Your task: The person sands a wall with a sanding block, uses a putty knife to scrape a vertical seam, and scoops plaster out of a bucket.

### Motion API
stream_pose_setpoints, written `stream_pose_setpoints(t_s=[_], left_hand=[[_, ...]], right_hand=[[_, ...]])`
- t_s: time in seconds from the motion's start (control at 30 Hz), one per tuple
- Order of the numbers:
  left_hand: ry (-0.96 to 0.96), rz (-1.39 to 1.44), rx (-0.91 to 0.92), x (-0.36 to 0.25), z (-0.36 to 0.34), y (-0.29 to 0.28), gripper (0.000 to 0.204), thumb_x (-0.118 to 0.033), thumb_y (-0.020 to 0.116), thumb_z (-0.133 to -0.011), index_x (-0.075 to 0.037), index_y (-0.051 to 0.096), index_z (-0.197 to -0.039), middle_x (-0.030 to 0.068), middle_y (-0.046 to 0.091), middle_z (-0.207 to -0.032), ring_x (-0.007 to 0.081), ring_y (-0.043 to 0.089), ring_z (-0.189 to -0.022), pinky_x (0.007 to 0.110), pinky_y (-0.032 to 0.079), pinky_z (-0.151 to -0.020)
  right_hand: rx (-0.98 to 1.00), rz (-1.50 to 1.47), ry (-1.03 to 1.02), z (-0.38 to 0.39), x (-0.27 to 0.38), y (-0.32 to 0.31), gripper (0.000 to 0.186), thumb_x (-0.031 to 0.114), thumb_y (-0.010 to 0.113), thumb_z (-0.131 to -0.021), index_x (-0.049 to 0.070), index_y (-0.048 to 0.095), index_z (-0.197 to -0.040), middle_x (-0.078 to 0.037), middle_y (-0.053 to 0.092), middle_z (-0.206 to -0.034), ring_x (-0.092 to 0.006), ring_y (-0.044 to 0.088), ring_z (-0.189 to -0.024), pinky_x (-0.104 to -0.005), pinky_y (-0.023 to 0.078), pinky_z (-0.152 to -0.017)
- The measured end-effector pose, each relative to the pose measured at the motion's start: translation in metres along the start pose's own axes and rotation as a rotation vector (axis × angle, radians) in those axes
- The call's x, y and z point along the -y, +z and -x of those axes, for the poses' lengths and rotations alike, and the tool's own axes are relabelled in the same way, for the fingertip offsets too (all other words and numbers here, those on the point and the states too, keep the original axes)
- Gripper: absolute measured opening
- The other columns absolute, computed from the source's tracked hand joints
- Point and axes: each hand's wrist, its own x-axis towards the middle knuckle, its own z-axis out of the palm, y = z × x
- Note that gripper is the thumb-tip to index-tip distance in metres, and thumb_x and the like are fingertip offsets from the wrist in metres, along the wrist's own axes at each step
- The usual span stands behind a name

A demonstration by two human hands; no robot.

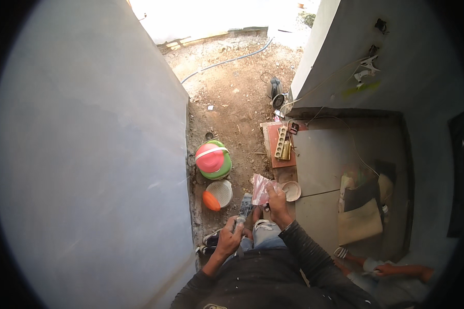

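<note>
My left hand (pixel 231 238) is closed around the handle of a flat grey-blue tool (pixel 246 205) that looks like a scraper, its wide end pointing away from me. In my right hand (pixel 278 207) I grip a pink-and-white plastic bag (pixel 261 189) near its right edge. The bag hangs just beyond and to the right of the tool, and I cannot make out what is in it. A small pale bowl (pixel 292 191) with whitish stuff in it sits right beside my right hand.
Left of my hands stand a green bucket (pixel 222 167) with a pink top and a white tub (pixel 222 192) with an orange piece. A brick-red board (pixel 281 161) carries a level-like bar (pixel 281 142). A wall (pixel 103 154) rises left. Another person's hand (pixel 384 269) shows lower right.
</note>
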Motion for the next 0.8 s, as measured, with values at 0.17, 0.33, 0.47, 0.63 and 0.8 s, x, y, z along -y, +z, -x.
stream_pose_setpoints(t_s=[0.17,0.33,0.47,0.63,0.8], left_hand=[[-0.043,-0.056,-0.005,-0.027,-0.035,0.016,0.027,-0.017,0.048,-0.106,0.001,0.054,-0.126,0.0075,0.072,-0.076,0.0138,0.067,-0.073,0.029,0.052,-0.073],[-0.077,-0.141,-0.052,-0.002,-0.075,0.022,0.030,-0.020,0.053,-0.104,0.001,0.059,-0.125,0.0126,0.071,-0.083,0.0165,0.068,-0.074,0.032,0.054,-0.074],[-0.084,-0.280,-0.073,0.007,-0.108,0.018,0.030,-0.023,0.057,-0.103,0.000,0.062,-0.121,0.0095,0.069,-0.084,0.0181,0.070,-0.076,0.035,0.054,-0.073],[-0.302,-0.106,0.015,0.020,-0.125,0.011,0.031,-0.025,0.060,-0.102,-0.001,0.064,-0.120,0.0110,0.069,-0.084,0.0188,0.068,-0.078,0.036,0.054,-0.074],[-0.130,-0.272,0.012,0.031,-0.128,0.008,0.030,-0.024,0.060,-0.101,-0.001,0.065,-0.119,0.0109,0.071,-0.086,0.0188,0.067,-0.078,0.035,0.053,-0.076]], right_hand=[[0.008,-0.053,0.165,0.009,-0.006,-0.005,0.024,0.031,0.063,-0.104,0.008,0.062,-0.097,0.007,0.056,-0.072,-0.0029,0.049,-0.057,-0.0250,0.040,-0.049],[0.036,0.006,0.224,0.015,-0.007,-0.019,0.020,0.030,0.062,-0.104,0.010,0.062,-0.100,0.002,0.061,-0.068,-0.0058,0.048,-0.043,-0.0242,0.034,-0.036],[-0.047,0.404,-0.140,0.013,-0.022,-0.044,0.025,0.026,0.065,-0.102,0.003,0.064,-0.109,-0.005,0.068,-0.079,-0.0153,0.064,-0.064,-0.0333,0.051,-0.056],[-0.144,0.881,-0.584,0.016,0.010,-0.030,0.024,0.019,0.066,-0.097,0.006,0.067,-0.117,-0.017,0.072,-0.102,-0.0404,0.068,-0.090,-0.0477,0.054,-0.079],[0.110,1.078,-0.977,0.007,-0.002,-0.008,0.030,0.014,0.069,-0.087,0.013,0.069,-0.117,-0.008,0.069,-0.104,-0.0287,0.064,-0.092,-0.0403,0.053,-0.081]])
